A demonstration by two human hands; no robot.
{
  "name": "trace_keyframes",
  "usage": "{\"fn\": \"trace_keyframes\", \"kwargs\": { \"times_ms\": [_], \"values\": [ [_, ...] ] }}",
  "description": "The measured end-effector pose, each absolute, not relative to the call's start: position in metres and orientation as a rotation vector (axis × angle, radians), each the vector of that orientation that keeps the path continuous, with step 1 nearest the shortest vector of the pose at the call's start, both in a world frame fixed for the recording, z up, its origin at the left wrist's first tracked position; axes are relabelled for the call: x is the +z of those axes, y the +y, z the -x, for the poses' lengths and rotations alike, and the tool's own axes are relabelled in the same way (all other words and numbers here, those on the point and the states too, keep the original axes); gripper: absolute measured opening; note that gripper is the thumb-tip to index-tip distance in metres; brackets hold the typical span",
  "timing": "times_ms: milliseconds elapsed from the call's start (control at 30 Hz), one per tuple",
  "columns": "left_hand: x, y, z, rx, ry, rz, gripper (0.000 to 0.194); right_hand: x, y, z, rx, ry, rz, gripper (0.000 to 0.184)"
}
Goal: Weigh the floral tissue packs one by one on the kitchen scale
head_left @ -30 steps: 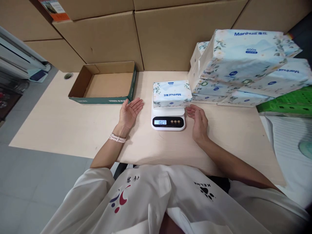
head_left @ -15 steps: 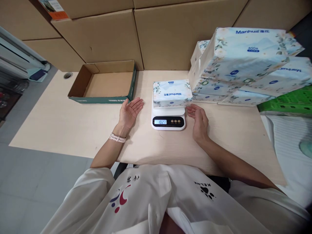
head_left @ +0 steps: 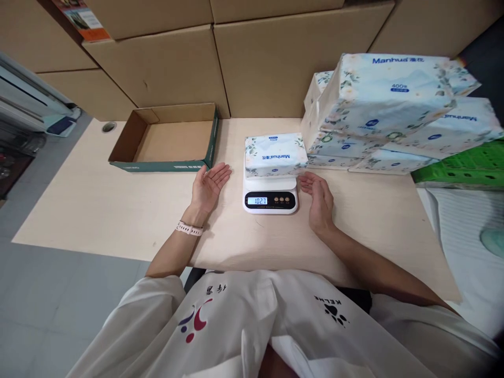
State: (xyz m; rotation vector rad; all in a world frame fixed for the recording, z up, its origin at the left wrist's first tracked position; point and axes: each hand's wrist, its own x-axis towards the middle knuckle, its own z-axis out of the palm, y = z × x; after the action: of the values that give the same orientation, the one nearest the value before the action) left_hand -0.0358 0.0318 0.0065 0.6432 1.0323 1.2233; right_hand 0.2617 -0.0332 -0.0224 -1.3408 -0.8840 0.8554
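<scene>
A pack of tissues (head_left: 275, 153) in pale blue floral wrap lies on the plate of a white kitchen scale (head_left: 270, 202), whose lit display reads 102.7. To the left of the scale, my left hand (head_left: 210, 185) rests palm up on the table, open and holding nothing, just in front of the shallow box's corner. My right hand (head_left: 319, 199) is on the other side, close to the scale's right edge. Its fingers stretch toward the pack with nothing in them, and a small gap seems to separate them from the scale.
A shallow cardboard box (head_left: 169, 167) with green outer sides stands at the back left. Several more tissue packs (head_left: 388, 94) are stacked at the back right, near a green plastic crate (head_left: 460, 165). Large cartons (head_left: 271, 71) form a wall behind the table (head_left: 98, 210).
The whole view has shifted slightly, so everything on the table appears a little lower. Both hands, the scale and the pack keep their places, and the reading is the same.
</scene>
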Motion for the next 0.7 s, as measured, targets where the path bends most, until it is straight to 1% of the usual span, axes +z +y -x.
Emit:
{"fn": "trace_keyframes", "kwargs": {
  "times_ms": [167, 433, 700],
  "values": [
    [0.0063, 0.0315, 0.0345, 1.238, 1.030, -0.627, 0.052, -0.0248, -0.0342, -0.2639, 0.865, -0.890, 1.331, 0.057],
    [0.0074, 0.0293, 0.0313, 1.237, 1.037, -0.641, 0.053, -0.0235, -0.0367, -0.2647, 0.875, -0.887, 1.312, 0.063],
    [0.0058, 0.0300, 0.0325, 1.228, 1.033, -0.703, 0.054, -0.0242, -0.0341, -0.2654, 0.861, -0.870, 1.313, 0.062]
  ]
}}
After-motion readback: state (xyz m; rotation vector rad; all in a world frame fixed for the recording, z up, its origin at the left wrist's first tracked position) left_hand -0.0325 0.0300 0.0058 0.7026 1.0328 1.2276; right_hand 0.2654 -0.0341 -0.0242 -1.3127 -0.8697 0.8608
